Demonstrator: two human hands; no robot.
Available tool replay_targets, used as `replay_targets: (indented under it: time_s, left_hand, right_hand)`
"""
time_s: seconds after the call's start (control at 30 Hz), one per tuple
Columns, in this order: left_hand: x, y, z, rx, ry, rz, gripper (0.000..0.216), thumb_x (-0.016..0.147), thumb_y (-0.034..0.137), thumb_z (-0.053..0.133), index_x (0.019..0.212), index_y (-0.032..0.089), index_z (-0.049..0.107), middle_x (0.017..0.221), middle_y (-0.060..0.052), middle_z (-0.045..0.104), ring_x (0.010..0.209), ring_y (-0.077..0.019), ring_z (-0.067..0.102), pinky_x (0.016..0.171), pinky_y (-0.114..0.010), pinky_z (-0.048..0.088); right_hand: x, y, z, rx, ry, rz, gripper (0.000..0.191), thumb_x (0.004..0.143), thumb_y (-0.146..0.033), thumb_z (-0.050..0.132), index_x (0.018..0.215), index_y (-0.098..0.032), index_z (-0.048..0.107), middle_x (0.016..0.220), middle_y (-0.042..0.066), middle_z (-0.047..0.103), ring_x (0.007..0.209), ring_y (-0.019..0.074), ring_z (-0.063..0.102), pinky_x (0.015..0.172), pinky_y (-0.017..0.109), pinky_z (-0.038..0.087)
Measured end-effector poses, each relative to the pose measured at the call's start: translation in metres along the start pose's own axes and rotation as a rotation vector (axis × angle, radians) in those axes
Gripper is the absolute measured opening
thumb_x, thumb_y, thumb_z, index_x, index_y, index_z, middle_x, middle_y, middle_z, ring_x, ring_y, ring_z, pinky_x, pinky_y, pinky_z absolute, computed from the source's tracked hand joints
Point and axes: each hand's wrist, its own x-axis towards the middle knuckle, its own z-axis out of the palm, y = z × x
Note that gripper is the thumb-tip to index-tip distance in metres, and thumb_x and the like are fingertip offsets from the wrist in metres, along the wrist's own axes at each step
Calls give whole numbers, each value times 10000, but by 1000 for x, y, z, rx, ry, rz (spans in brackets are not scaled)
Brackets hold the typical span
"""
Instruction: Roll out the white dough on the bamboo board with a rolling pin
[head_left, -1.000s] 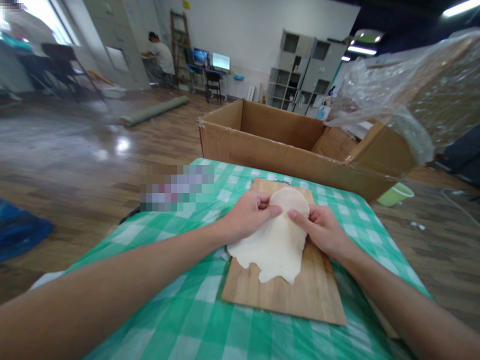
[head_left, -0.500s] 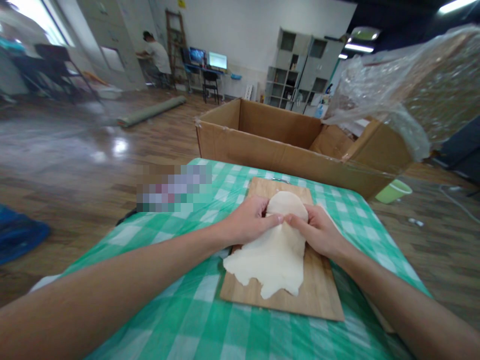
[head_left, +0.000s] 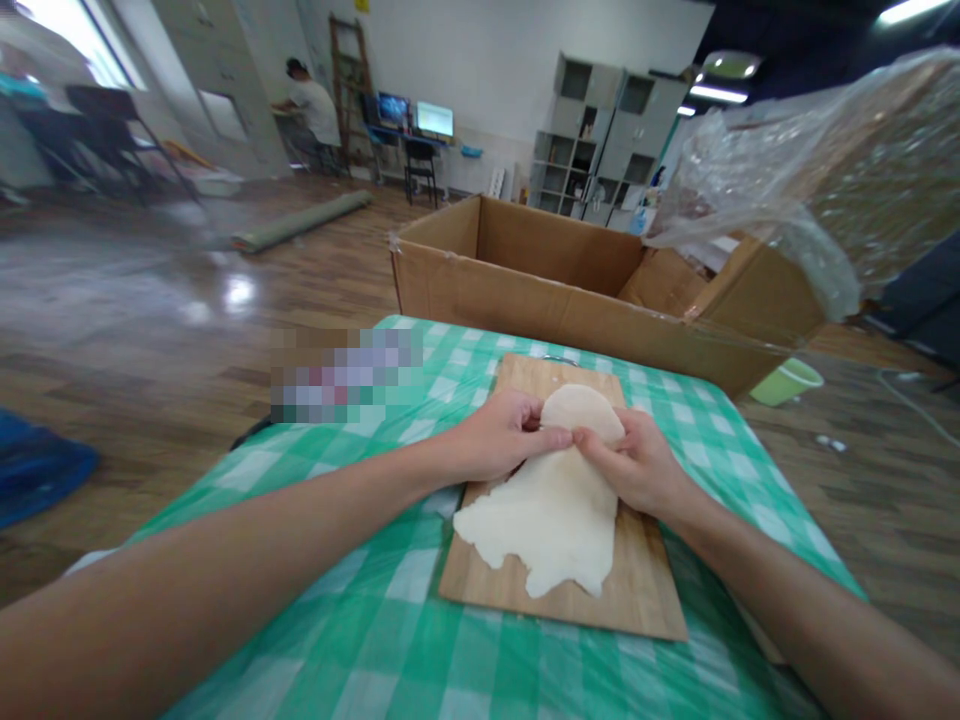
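Note:
A thin, pale sheet of dough (head_left: 551, 510) lies along a wooden cutting board (head_left: 652, 600), its near edge ragged and its far end rounded. My left hand (head_left: 517, 435) grips the dough's left side near the far end, thumb on top and fingers curled at the edge. On the other side my right hand (head_left: 637, 455) pinches the right edge in the same way. Both thumbs nearly meet at the middle of the sheet. The fingertips under the dough are partly hidden.
A green-and-white checked cloth (head_left: 360, 600) covers the table. Behind it stands a large cardboard box (head_left: 525, 285) with plastic wrap (head_left: 750, 150) at its right. A pale green bin (head_left: 787, 382) sits on the floor. Far back, a person (head_left: 311, 110) sits near monitors.
The dough and both hands have shifted slightly to the right on the board. Both hands keep their grip on the dough's edges.

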Motion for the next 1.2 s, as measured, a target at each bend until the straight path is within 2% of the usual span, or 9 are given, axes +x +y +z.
replay_targets:
  time_s: [0.17, 0.33, 0.5, 0.6, 0.73, 0.87, 0.97, 1.1, 1.2]
  left_hand:
    - [3, -5, -4, -144, 154, -55, 333, 792, 426, 815, 921, 125, 757, 787, -83, 754, 592, -146, 655, 504, -213, 450]
    - [6, -6, -4, -366, 117, -54, 326, 817, 421, 805, 960, 136, 739, 870, -104, 770, 741, -192, 737, 646, -265, 556]
    - [6, -4, -5, -379, 203, -62, 280, 833, 389, 810, 916, 131, 740, 835, -93, 765, 719, -176, 727, 650, -255, 558]
    - [6, -3, -6, -411, 228, -70, 290, 824, 375, 830, 939, 125, 739, 831, -96, 770, 747, -188, 739, 692, -275, 579]
    - [6, 0, -6, -392, 217, -47, 353, 819, 428, 831, 977, 125, 741, 837, -91, 773, 703, -174, 723, 626, -251, 554]
    - [4, 4, -3, -286, 169, -37, 322, 811, 416, 829, 906, 130, 717, 789, -79, 750, 692, -180, 712, 600, -249, 538]
    - [2, 2, 0, -115, 204, -9, 316, 823, 415, 803, 894, 122, 710, 800, -81, 741, 657, -165, 674, 553, -236, 489]
    - [2, -2, 1, 183, 224, 40, 384, 824, 495, 764, 882, 119, 713, 784, -70, 710, 666, -174, 636, 509, -232, 409]
    - [2, -3, -1, 287, 226, 60, 398, 810, 515, 761, 860, 123, 710, 768, -56, 691, 678, -179, 628, 515, -236, 397]
  right_hand:
    - [3, 5, -2, 98, -14, 61, 472, 958, -609, 619, 840, -167, 737, 743, 44, 727, 577, 154, 595, 483, 247, 445]
    - [6, 10, -6, 145, 37, 75, 520, 926, -678, 633, 821, -181, 742, 765, 59, 746, 624, 199, 641, 518, 283, 483]
    - [7, 9, -10, 145, 57, 31, 484, 945, -645, 633, 855, -190, 772, 781, 49, 740, 676, 203, 655, 601, 295, 523]
    - [7, 6, -14, 50, 88, -29, 495, 957, -617, 632, 739, -185, 739, 750, 44, 715, 682, 198, 629, 614, 293, 502]
    - [7, 5, -16, 17, 170, -43, 514, 941, -619, 651, 663, -188, 697, 696, 44, 682, 652, 200, 608, 579, 294, 475]
    - [6, 7, -11, 168, 161, 8, 450, 937, -612, 665, 795, -193, 743, 761, 51, 723, 652, 202, 638, 590, 303, 513]
    - [5, 7, -6, 246, 53, 54, 427, 920, -615, 692, 922, -193, 757, 836, 57, 762, 683, 198, 676, 597, 288, 537]
    - [4, 0, -1, 104, -48, 86, 450, 902, -594, 725, 841, -149, 748, 799, 71, 763, 654, 180, 667, 529, 243, 498]
    - [1, -7, 2, 91, -76, 75, 432, 937, -561, 690, 850, -141, 738, 772, 65, 752, 630, 177, 663, 504, 240, 491]
